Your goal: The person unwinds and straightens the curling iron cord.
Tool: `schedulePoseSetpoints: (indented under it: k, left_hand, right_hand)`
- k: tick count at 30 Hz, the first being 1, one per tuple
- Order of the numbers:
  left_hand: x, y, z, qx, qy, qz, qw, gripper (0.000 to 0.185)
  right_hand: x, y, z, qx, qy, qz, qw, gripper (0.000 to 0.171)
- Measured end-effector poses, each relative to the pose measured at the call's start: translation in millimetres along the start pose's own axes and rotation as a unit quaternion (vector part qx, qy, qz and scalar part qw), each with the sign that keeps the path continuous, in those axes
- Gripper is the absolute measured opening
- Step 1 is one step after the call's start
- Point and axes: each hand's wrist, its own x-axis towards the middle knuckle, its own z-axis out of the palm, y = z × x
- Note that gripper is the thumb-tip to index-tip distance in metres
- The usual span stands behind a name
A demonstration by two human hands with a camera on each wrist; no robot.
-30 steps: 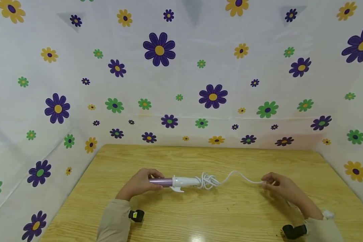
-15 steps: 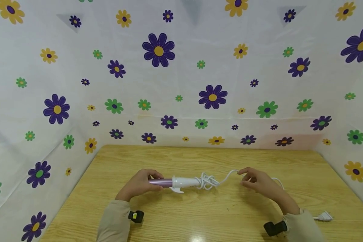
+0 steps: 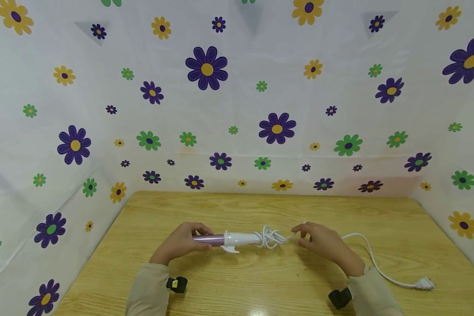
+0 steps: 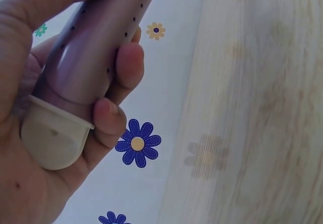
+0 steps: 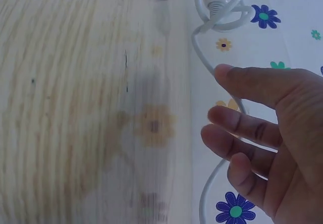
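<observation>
A curling iron (image 3: 242,238) with a lilac barrel and white handle lies across the table, handle toward the right. My left hand (image 3: 183,240) grips its barrel, fingers wrapped round the perforated tube (image 4: 88,55) near the pale end cap (image 4: 53,135). White cord (image 3: 267,237) is looped in a loose tangle at the handle's end. Just right of that tangle is my right hand (image 3: 325,243). In the right wrist view the right hand's thumb and fingers are apart, and the cord (image 5: 203,55) runs behind them; whether they touch it I cannot tell.
The cord's free part curves right to a white plug (image 3: 424,284) lying on the wooden table (image 3: 260,208). White flower-printed cloth (image 3: 237,96) stands behind the table and on both sides. A black wrist camera (image 3: 177,284) sits at each sleeve.
My right hand has moved left along the cord toward the tangle, from holding it farther out. The cord's far part and plug have come into view. My left hand stays on the barrel.
</observation>
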Motion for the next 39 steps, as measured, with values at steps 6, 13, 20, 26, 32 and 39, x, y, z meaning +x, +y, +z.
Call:
schedulePoseSetpoints:
  k: [6,13,20,26,32,39]
  left_hand:
    - [0.3,1.4,0.8,0.004,-0.005,0.005,1.0,0.032]
    - [1.0,0.7,2.1,0.0,-0.01,0.003,0.9999,0.032]
    - [1.9,1.6,3.9,-0.009,-0.022,0.007,0.9997,0.033]
    - [2.5,1.3,4.8,-0.005,-0.029,0.008,0.9995,0.032]
    - [1.8,1.5,1.2,0.0,-0.021,0.013,0.9997,0.034]
    - [-0.6,-0.5,-0.9,-0.01,0.002,0.0,0.9999,0.033]
  right_hand:
    - [0.7,4.0,5.3,-0.103,0.071,-0.012,0.992,0.015]
    - [5.8,11.5,11.3,-0.148,0.103,0.002,0.984,0.013]
    - [16.8,7.0,15.4,-0.13,0.121,0.015,0.984,0.016]
    - [20.5,-4.9,8.1,-0.088,0.152,0.009,0.984,0.016]
    - [9.5,-14.0,-14.2,-0.046,0.159,-0.009,0.986,0.012]
    - [-21.2,-3.1,-39.4,0.024,0.129,-0.032,0.991,0.008]
